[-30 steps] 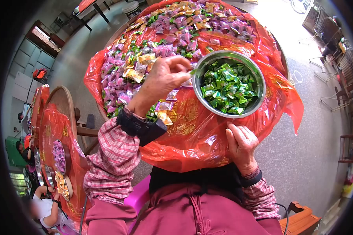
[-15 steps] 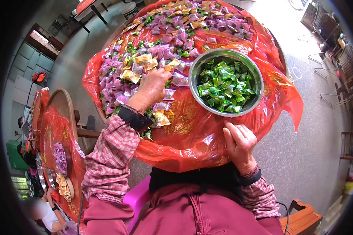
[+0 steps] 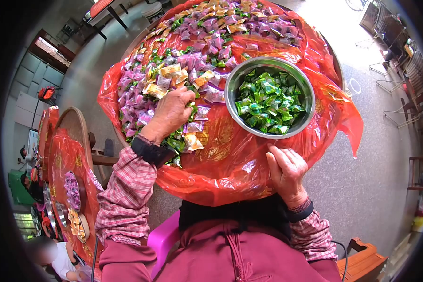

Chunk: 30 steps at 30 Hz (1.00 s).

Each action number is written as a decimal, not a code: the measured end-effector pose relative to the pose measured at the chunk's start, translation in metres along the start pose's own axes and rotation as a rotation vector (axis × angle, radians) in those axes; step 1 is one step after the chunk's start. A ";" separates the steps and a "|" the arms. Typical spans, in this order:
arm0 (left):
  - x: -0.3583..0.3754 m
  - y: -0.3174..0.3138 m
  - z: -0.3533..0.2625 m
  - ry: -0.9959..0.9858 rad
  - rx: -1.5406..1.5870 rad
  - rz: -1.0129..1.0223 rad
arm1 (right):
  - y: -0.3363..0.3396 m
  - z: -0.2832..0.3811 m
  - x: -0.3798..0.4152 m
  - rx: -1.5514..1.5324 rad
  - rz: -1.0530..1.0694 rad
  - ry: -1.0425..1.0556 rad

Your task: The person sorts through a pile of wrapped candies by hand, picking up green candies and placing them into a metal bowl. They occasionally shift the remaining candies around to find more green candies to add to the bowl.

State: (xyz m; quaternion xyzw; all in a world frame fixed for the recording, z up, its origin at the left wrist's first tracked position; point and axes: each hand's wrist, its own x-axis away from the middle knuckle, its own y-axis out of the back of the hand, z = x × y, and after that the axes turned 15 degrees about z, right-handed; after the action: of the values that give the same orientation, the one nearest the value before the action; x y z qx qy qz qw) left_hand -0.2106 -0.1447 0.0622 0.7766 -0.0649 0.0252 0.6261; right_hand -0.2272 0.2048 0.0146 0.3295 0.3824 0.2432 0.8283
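The step in hand, as I judge it, is picking among the packets; my left hand (image 3: 174, 108) is down at the near edge of the pile, left of the middle of the frame, its fingers curled in among the wrappers beside some greens (image 3: 176, 142); whether those fingertips have anything pinched I cannot tell, since the back of my hand covers them; my right hand (image 3: 288, 173) rests right of centre, just below the bowl (image 3: 311, 102), half curled with the thumb pointing up towards the rim; I cannot tell whether it grips the red sheet (image 3: 216, 181) there. The next move, I'd say, calls for a light pinch on a single wrapper, free of its neighbours, because the purples (image 3: 135, 110) and the yellows (image 3: 155, 90) crowd close round my left hand and could easily drag along. As for looks, the greens are small, crumpled and glossy, with pale glints on their folds; many sit heaped in the bowl, right of centre, while others show between the purples from the left of the frame to the top; the purples are milky and pleated; the yellows lie flatter, mostly on top, a loose one on the sheet just right of my left wrist.
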 end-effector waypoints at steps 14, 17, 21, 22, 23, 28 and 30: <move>-0.030 0.043 -0.080 -0.288 0.913 0.022 | 0.001 0.002 0.000 0.006 0.010 -0.015; -0.025 0.047 -0.086 -0.282 0.708 -0.040 | 0.000 0.002 0.000 0.009 0.004 -0.018; -0.006 0.028 -0.038 -0.045 0.342 -0.031 | 0.000 0.002 0.000 0.010 -0.005 -0.012; -0.002 0.019 -0.023 -0.046 0.338 -0.028 | -0.001 0.002 0.000 0.008 -0.008 -0.014; 0.001 0.006 -0.007 -0.019 0.260 -0.002 | -0.001 0.001 0.000 0.009 -0.011 -0.013; 0.000 -0.027 -0.004 0.139 -0.136 0.075 | -0.003 0.001 0.000 0.017 -0.020 -0.014; -0.003 -0.027 -0.009 0.179 -0.160 0.115 | -0.002 0.002 0.001 0.015 -0.015 -0.024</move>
State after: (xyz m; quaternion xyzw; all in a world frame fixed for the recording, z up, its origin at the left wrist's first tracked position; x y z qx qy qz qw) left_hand -0.2101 -0.1301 0.0375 0.7138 -0.0550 0.1250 0.6869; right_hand -0.2252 0.2034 0.0136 0.3355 0.3769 0.2301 0.8321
